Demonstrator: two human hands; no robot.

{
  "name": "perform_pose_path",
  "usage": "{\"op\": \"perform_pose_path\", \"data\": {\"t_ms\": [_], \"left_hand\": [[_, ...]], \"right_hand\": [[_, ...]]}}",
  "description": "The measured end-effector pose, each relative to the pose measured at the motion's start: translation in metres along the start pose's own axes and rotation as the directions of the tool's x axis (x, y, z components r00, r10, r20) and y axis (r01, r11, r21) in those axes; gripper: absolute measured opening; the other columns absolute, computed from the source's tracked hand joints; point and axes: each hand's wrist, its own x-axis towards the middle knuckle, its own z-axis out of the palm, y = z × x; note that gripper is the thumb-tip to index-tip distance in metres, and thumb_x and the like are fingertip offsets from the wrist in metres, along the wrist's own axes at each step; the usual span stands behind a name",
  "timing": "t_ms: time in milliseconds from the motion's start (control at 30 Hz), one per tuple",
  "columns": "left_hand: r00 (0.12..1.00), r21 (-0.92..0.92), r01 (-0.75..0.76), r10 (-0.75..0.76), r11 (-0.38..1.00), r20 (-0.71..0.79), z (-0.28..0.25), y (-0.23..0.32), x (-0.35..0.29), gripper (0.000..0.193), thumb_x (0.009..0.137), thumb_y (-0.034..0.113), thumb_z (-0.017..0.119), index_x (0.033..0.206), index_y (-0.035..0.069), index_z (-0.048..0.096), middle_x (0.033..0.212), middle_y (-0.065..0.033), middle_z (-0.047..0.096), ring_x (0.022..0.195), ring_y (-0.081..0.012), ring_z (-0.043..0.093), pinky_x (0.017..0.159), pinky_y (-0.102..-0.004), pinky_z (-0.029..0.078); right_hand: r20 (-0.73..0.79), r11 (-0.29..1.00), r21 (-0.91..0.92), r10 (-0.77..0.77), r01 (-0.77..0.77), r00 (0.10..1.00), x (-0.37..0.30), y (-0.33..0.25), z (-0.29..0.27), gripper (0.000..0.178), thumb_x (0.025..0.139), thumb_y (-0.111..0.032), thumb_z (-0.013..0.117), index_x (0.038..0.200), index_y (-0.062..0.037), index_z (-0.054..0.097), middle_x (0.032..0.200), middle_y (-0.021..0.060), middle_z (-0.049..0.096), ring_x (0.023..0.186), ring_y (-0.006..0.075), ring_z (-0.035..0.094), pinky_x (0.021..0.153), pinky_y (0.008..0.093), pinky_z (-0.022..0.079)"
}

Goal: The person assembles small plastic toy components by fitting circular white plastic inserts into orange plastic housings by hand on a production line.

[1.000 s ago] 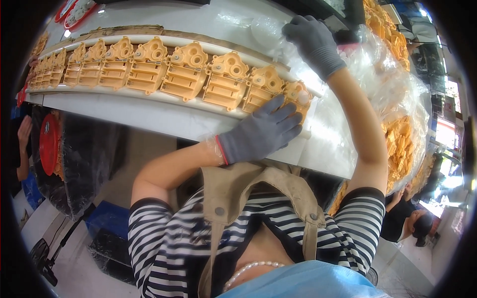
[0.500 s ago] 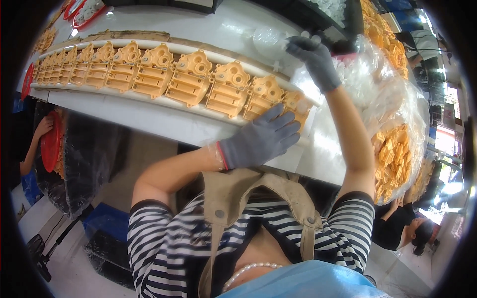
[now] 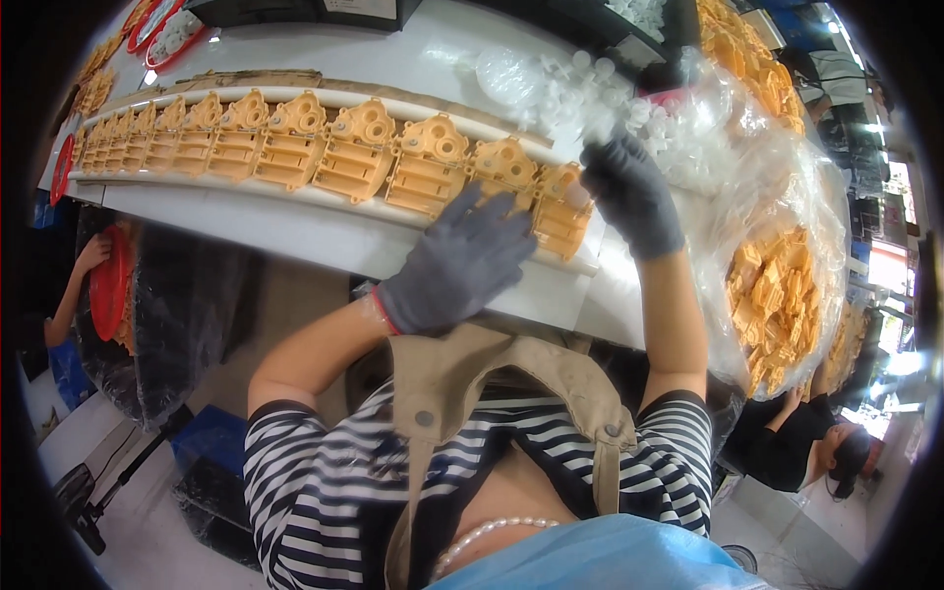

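Observation:
A row of yellow-orange plastic housings (image 3: 356,149) runs across the bench, each with round openings at its far end and slots at its near end. My left hand (image 3: 454,261), in a grey glove, lies with fingers outstretched over the near edge of the row, covering part of a housing. At the right end stands the last housing (image 3: 563,221), with a translucent whitish piece on it. My gloved right hand (image 3: 634,197) is beside its far end, fingers curled together. What they hold, if anything, is hidden and blurred.
White plastic parts (image 3: 570,98) lie loose behind the right end of the row. Clear plastic bagging (image 3: 703,211) with more orange parts (image 3: 777,305) stands at right. Black bins (image 3: 551,18) and red trays (image 3: 175,41) sit at the back. Another person's hand (image 3: 95,253) holds a red basin at left.
My right hand has come back from the white parts to the row's right end, its fingers now curled. My left hand and the row have both shifted left in view.

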Motion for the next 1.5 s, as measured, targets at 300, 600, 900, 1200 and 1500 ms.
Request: {"op": "perform_pose_path", "data": {"t_ms": [300, 600, 900, 1200, 1500], "left_hand": [[0.998, 0.091, 0.032, -0.036, 0.995, 0.051, 0.006, -0.003, -0.005, 0.049, 0.077, 0.021, 0.068, 0.122, 0.006, 0.056, 0.129, -0.0138, 0.05, 0.123, -0.0313, 0.046, 0.109, -0.0507, 0.029], [0.998, 0.07, 0.036, -0.038, 0.997, 0.04, 0.007, -0.005, -0.007, 0.051, 0.077, 0.021, 0.067, 0.125, 0.005, 0.055, 0.128, -0.0148, 0.051, 0.121, -0.0325, 0.048, 0.11, -0.0495, 0.029], [0.999, 0.055, 0.04, -0.042, 0.998, 0.032, 0.006, -0.005, -0.007, 0.05, 0.078, 0.021, 0.066, 0.125, 0.006, 0.055, 0.129, -0.0134, 0.05, 0.123, -0.0322, 0.047, 0.11, -0.0498, 0.029], [1.0, 0.082, -0.007, 0.008, 0.997, -0.012, 0.005, -0.003, -0.004, 0.048, 0.075, 0.022, 0.067, 0.118, 0.002, 0.059, 0.121, -0.0137, 0.053, 0.118, -0.031, 0.047, 0.107, -0.0488, 0.031], [0.997, 0.08, 0.031, -0.036, 0.996, 0.067, 0.003, -0.004, -0.005, 0.051, 0.081, 0.023, 0.067, 0.127, 0.009, 0.055, 0.13, -0.0117, 0.049, 0.127, -0.0294, 0.042, 0.112, -0.0489, 0.025]], "right_hand": [[0.471, -0.371, -0.871, -0.438, 0.323, 0.766, -0.004, 0.03, 0.037, 0.013, 0.078, -0.015, 0.066, 0.09, -0.0112, 0.07, 0.084, 0.0055, 0.065, 0.078, 0.0223, 0.061, 0.068, 0.0337, 0.05], [0.544, -0.645, -0.697, -0.19, 0.314, 0.818, -0.005, 0.028, 0.049, 0.02, 0.078, -0.012, 0.063, 0.097, -0.0135, 0.068, 0.085, 0.0064, 0.063, 0.081, 0.0266, 0.059, 0.068, 0.0371, 0.05], [0.401, -0.573, -0.758, -0.031, 0.312, 0.916, -0.01, 0.012, 0.064, 0.016, 0.083, -0.016, 0.062, 0.097, -0.0103, 0.068, 0.088, 0.0097, 0.065, 0.08, 0.0264, 0.063, 0.071, 0.0351, 0.052], [0.19, -0.244, -0.963, -0.336, 0.11, 0.923, 0.029, -0.023, 0.011, 0.019, 0.087, -0.019, 0.062, 0.099, -0.0057, 0.068, 0.089, 0.0146, 0.069, 0.074, 0.0238, 0.067, 0.07, 0.0334, 0.052], [-0.031, -0.039, -0.998, -0.3, -0.045, 0.953, 0.07, -0.021, -0.028, 0.023, 0.084, -0.019, 0.067, 0.1, -0.0024, 0.067, 0.081, 0.0096, 0.068, 0.071, 0.0163, 0.064, 0.068, 0.0311, 0.05]]}}
